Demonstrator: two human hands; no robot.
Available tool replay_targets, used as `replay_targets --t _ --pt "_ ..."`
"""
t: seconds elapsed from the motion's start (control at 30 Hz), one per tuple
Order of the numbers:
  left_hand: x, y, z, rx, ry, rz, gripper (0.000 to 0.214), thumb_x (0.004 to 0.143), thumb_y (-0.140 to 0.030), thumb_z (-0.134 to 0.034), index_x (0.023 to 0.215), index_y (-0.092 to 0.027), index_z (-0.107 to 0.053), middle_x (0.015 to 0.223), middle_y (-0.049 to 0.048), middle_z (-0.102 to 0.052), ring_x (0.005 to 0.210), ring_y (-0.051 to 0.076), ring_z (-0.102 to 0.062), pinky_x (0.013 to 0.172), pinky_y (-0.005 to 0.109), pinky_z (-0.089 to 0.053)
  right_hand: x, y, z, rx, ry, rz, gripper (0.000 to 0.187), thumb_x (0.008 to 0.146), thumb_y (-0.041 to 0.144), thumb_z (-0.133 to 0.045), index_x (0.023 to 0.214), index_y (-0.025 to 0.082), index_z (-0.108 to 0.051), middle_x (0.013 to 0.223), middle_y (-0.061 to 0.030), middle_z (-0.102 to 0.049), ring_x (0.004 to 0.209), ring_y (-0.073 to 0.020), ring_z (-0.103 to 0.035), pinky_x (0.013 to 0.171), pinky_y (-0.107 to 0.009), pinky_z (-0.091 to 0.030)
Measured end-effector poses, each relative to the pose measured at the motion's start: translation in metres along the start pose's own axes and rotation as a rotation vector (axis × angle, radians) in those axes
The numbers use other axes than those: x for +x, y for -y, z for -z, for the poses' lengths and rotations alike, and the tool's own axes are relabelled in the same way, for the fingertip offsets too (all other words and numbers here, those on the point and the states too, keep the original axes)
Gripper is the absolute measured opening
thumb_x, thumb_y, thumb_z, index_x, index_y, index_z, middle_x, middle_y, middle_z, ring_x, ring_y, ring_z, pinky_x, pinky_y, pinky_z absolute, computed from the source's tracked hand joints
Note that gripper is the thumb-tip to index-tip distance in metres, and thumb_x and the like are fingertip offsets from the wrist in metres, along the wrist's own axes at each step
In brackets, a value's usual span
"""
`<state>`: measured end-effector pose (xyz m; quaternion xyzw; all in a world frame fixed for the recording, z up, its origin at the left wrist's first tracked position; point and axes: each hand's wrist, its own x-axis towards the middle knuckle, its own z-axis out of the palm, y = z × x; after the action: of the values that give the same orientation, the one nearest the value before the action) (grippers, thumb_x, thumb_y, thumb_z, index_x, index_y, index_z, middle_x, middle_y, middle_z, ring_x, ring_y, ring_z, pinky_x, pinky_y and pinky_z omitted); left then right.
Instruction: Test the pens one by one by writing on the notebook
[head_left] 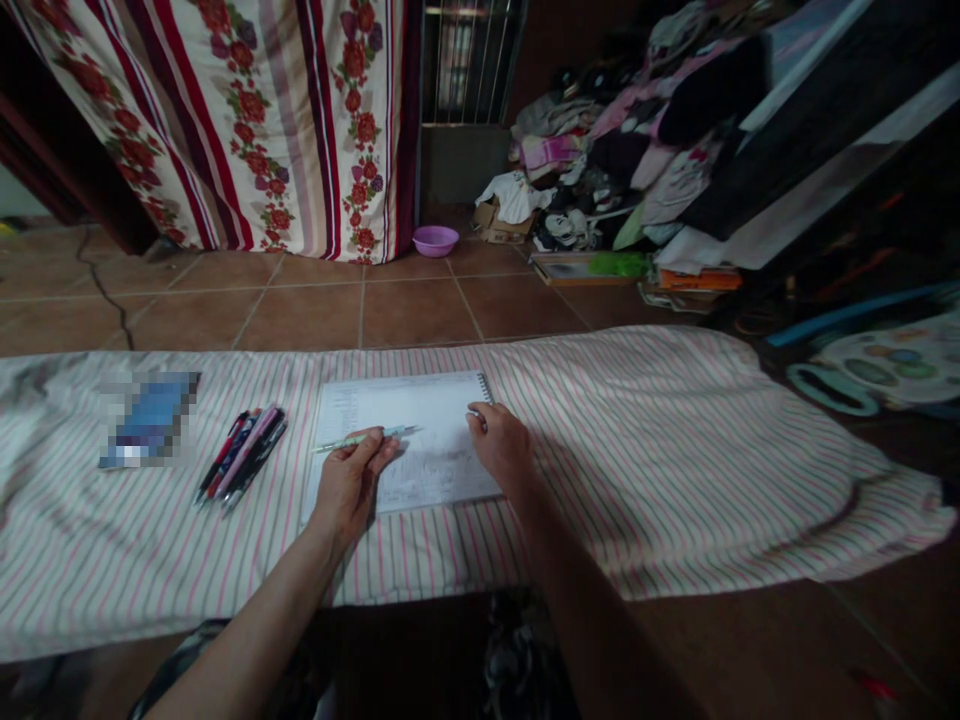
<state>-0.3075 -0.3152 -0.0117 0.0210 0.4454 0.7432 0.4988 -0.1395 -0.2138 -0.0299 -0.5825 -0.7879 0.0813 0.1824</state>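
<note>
A spiral-bound notebook (442, 465) lies open on the striped cloth, its coil at the upper right corner and faint marks on its page. My left hand (349, 480) is closed around a slim light green pen (397, 431), held nearly level over the page with its tip to the right. At the notebook's right edge, below the coil, rests my right hand (504, 445) with fingers curled in. Whether anything small is between those fingers cannot be made out. Left of the notebook lies a bunch of several pens (244, 455), red, purple and dark.
The striped cloth (637, 450) covers a low surface. A blurred-out bluish flat object (154, 415) lies at its left. Beyond are a tiled floor (315, 305), a floral curtain (300, 130), a purple basin (436, 240) and heaped clothes (600, 140). A patterned chair-like item (885, 360) stands right.
</note>
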Motion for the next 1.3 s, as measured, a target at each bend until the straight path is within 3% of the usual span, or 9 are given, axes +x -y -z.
replay_targets --t 0.37,0.57,0.83,1.0,1.3 --pt "0.002 -0.001 0.003 0.027 0.009 -0.004 0.012 0.076 0.002 -0.057 0.068 -0.003 -0.064 0.064 0.0054 -0.065 0.058 0.013 -0.066 0.064 0.021 -0.058 -0.001 -0.003 -0.001 0.047 -0.063 0.046 0.028 0.089 0.024 -0.042 0.101 0.018 -0.066 0.09 -0.0093 -0.067 0.082 -0.0189 -0.061 0.071 -0.026 -0.04" --pt "0.003 0.0 0.004 0.022 0.007 -0.001 0.013 0.076 0.002 -0.057 0.067 -0.004 -0.064 0.065 0.005 -0.065 0.058 0.012 -0.066 0.064 0.021 -0.058 -0.002 0.003 0.002 0.263 -0.154 0.156 0.023 0.086 0.024 -0.048 0.096 0.017 -0.068 0.09 -0.0076 -0.067 0.076 -0.017 -0.061 0.071 -0.026 -0.044" --pt "0.002 -0.002 0.006 0.031 0.048 0.022 0.014 0.077 0.002 -0.056 0.068 -0.005 -0.064 0.064 0.0057 -0.065 0.058 0.012 -0.066 0.065 0.021 -0.058 -0.012 0.03 0.004 0.504 -0.032 0.392 0.018 0.08 0.024 -0.06 0.097 0.02 -0.067 0.089 -0.0043 -0.064 0.074 -0.0134 -0.06 0.068 -0.024 -0.048" --pt "0.001 -0.003 0.007 0.029 0.058 0.048 0.015 0.078 0.001 -0.055 0.067 -0.005 -0.064 0.063 0.0059 -0.065 0.058 0.011 -0.065 0.065 0.021 -0.058 -0.016 0.036 0.001 0.519 -0.01 0.447 0.018 0.08 0.021 -0.061 0.097 0.021 -0.067 0.09 -0.0047 -0.064 0.082 -0.0152 -0.06 0.068 -0.025 -0.049" --pt "-0.001 -0.005 0.008 0.042 0.077 0.061 0.014 0.077 0.001 -0.056 0.068 -0.005 -0.064 0.062 0.0053 -0.064 0.058 0.012 -0.065 0.065 0.021 -0.058 -0.015 0.039 -0.005 0.522 -0.066 0.494 0.012 0.081 0.019 -0.06 0.089 0.021 -0.068 0.084 -0.0033 -0.065 0.079 -0.0144 -0.061 0.071 -0.026 -0.049"
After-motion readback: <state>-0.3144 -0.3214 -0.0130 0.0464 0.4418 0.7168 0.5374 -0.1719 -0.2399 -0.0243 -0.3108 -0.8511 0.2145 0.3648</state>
